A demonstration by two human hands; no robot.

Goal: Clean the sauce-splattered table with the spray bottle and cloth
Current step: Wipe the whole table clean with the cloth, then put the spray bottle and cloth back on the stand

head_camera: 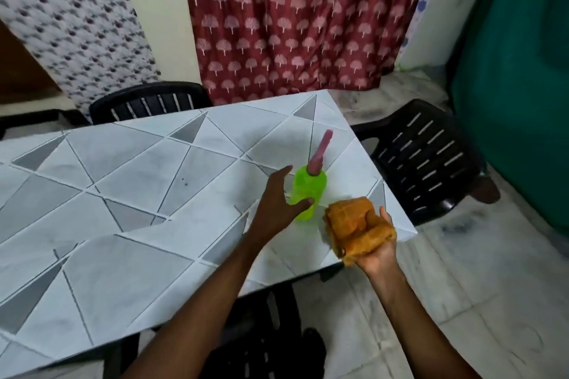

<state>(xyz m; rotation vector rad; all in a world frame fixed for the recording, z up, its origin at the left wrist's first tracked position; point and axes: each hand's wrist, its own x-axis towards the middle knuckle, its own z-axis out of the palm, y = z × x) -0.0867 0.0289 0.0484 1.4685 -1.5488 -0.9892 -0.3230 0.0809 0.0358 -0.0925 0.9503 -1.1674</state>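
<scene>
Stage: early; nothing looks sprayed or wiped yet.
Left hand (277,204): fingers spread at translucent green spray bottle (309,191), near counter's (123,224) right edge.
Right hand (377,248): fingers clutching folded orange cloth (354,229).
Remaining: dark specks (185,184).

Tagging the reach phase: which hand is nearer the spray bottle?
Left. The left hand is spread open beside the spray bottle, thumb across its lower part. The right hand holds the cloth off to the bottle's right, clear of it.
</scene>
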